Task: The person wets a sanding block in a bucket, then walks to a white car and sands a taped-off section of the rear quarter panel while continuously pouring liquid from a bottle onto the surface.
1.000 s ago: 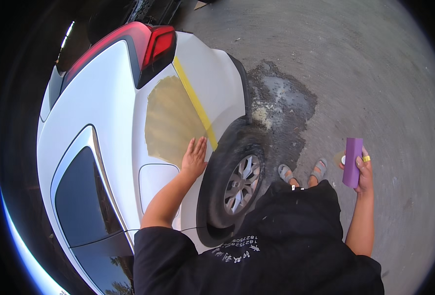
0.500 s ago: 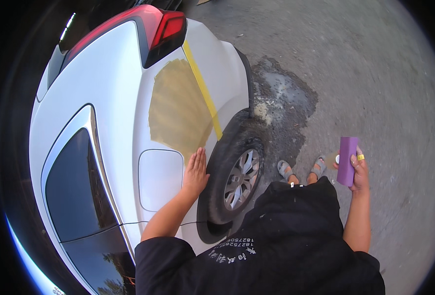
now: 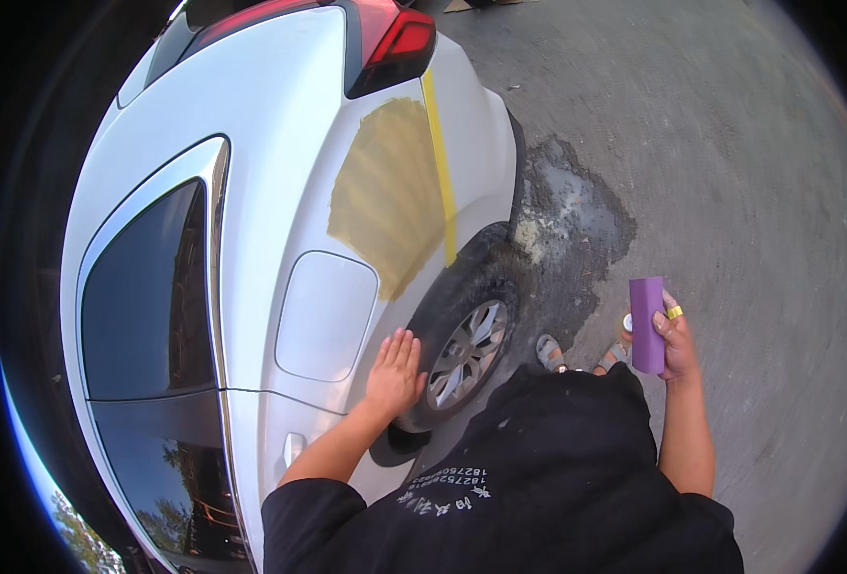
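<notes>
My left hand (image 3: 396,371) lies flat, fingers together and outstretched, on the white rear panel above the wheel arch, beside the fuel flap (image 3: 328,316). Just past its fingertips is a tan filler patch (image 3: 390,191) on the car, bordered on the right by a strip of yellow masking tape (image 3: 439,163). Off to the right, away from the car, my right hand (image 3: 677,346) grips a long purple sanding block (image 3: 647,325). A yellow band (image 3: 674,312) circles one of its fingers. A small white round thing (image 3: 628,322) shows at the block's left; whether I hold it is unclear.
The white car (image 3: 251,182) fills the left side, with its red tail light (image 3: 406,40) at the top and rear wheel (image 3: 466,354) close to my legs. A wet, pale-streaked stain (image 3: 576,220) spreads over the grey ground (image 3: 729,172). My sandalled feet (image 3: 550,354) stand beside the wheel.
My left hand has slid from the filler patch's lower edge toward me along the panel, leaving the patch uncovered. My right hand keeps its hold on the sanding block. The view has shifted.
</notes>
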### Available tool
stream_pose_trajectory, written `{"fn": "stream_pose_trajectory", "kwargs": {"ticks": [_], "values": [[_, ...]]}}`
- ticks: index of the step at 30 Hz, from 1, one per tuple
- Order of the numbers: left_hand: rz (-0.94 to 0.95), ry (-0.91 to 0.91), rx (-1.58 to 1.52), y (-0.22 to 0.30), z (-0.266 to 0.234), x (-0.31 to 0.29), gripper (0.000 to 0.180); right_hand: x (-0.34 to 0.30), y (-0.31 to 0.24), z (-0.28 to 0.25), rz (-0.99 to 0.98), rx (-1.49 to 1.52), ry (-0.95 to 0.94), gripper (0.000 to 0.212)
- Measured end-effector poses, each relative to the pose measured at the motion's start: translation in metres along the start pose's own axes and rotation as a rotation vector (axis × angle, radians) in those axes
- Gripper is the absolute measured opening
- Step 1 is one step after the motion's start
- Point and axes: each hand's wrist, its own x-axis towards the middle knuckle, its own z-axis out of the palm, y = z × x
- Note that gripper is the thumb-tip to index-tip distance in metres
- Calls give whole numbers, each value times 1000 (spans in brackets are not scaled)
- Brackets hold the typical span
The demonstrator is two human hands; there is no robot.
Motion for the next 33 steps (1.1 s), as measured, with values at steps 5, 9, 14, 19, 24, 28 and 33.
{"fn": "stream_pose_trajectory", "kwargs": {"ticks": [5,9,14,19,24,28,33], "values": [[-149,-91,-778,40,-18,31,52,19,-20,59,78,22,-145,77],[-418,-446,-1781,78,-2,88,67,35,-30,113,78,59,-334,82],[-458,-670,-2524,135,-48,148,96,36,-42,175,90,-68,-461,87],[45,-361,-2998,142,-73,165,81,21,-50,206,101,-208,-603,89],[-160,-7,-2930,135,-99,191,72,31,-69,211,-7,-180,-598,92],[-113,485,-2710,105,-125,211,56,36,-91,215,-170,-109,-532,94],[114,1184,-2269,28,-178,226,55,49,-106,188,-233,-134,-446,85]]}}
